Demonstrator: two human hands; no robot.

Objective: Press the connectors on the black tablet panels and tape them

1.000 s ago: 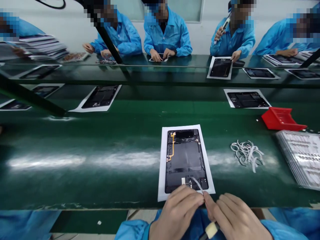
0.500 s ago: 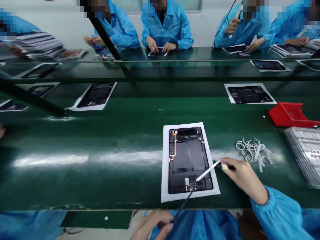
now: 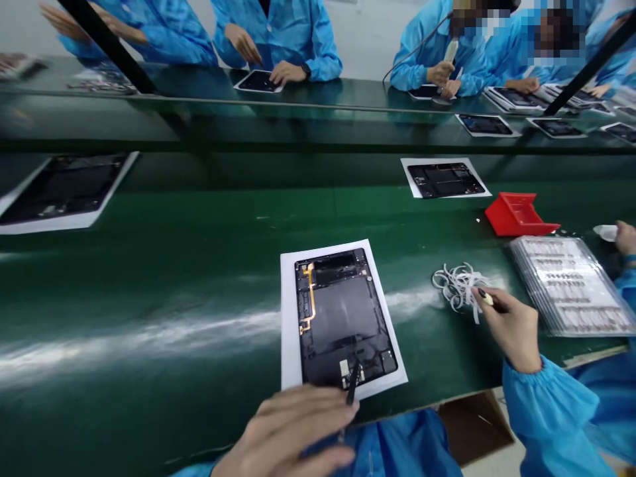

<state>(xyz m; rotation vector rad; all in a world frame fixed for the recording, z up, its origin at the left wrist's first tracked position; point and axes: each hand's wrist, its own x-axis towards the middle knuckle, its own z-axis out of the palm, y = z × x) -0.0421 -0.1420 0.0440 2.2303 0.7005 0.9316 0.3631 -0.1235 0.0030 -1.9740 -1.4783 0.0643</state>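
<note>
A dark tablet housing [image 3: 342,311] with an orange flex cable [image 3: 311,298] lies on a white sheet [image 3: 291,358] on the green bench. My left hand [image 3: 298,430], at the bench's front edge, holds black tweezers [image 3: 353,384], whose tips are over the small board at the housing's lower end. To the right, my right hand [image 3: 511,328] is closed on a small tool with a cream and black end [image 3: 485,297]. Its fingertips are at the edge of a pile of curled white strips [image 3: 454,281].
A red bin [image 3: 519,215] and stacked clear trays of small parts [image 3: 571,285] are on the right. Another person's hand [image 3: 627,238] is at the right edge. More housings [image 3: 447,180] lie farther back. People in blue coats work across the bench.
The view has shifted right. My right hand has moved from the housing to the strip pile, and the white strip it held is no longer distinct. My left hand has come up over the bench edge.
</note>
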